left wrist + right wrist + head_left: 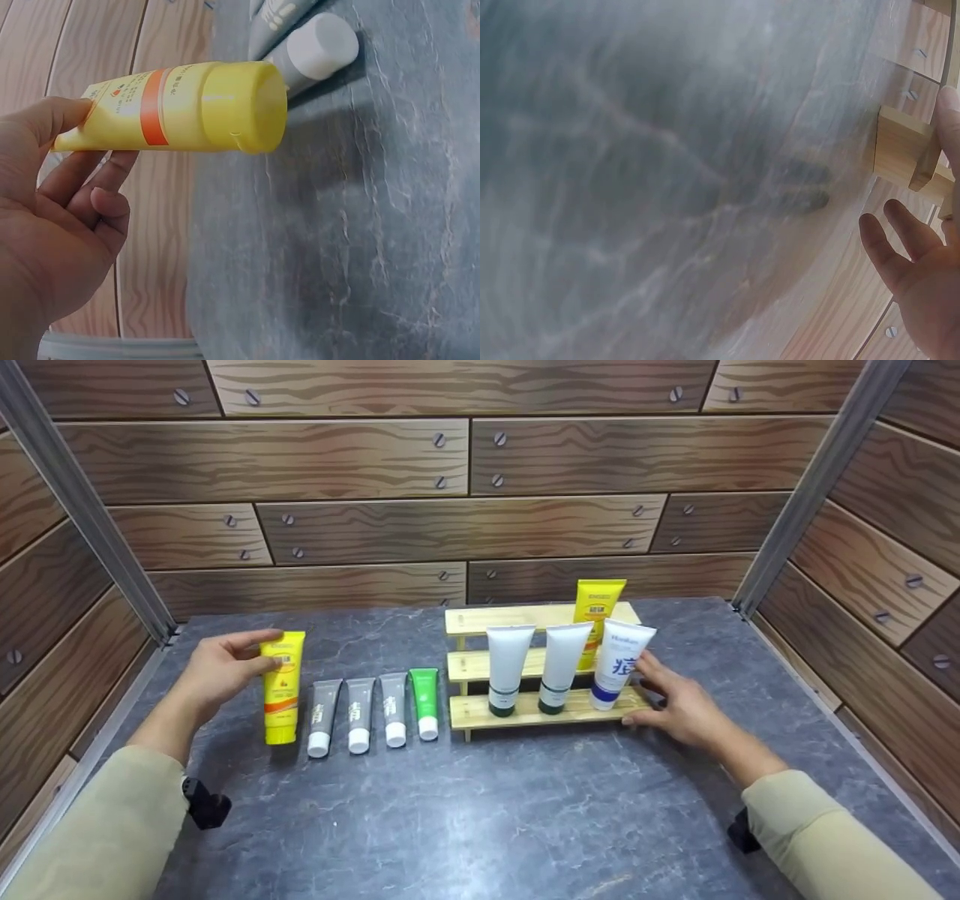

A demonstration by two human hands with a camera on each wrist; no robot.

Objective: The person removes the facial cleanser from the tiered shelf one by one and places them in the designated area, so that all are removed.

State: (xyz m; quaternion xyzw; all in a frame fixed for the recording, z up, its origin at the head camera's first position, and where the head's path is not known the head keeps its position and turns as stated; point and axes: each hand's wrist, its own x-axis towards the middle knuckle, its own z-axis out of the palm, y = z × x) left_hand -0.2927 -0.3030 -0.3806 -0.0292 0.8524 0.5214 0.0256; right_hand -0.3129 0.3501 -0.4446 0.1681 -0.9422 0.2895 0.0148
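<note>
Khaki sleeves (97, 825) fill the lower corners of the frame; at centre left, the left hand (225, 675) pinches a yellow squeeze tube (282, 690) by its flat end between thumb and fingers, the tube's long axis near vertical in the frame, cap lowest; three grey tubes (360, 716) and a green tube (424, 701) line up to its right, between it and the three-step wooden rack (469, 712) at centre right; far nearer that rack is the right hand (682, 701), fingers spread and wrapped round nothing, just beside a blue-capped white tube (619, 664) that tilts rightward at the front step's right end; whether fingers and tube touch cannot be told; behind it rises a second yellow tube (596, 607).
</note>
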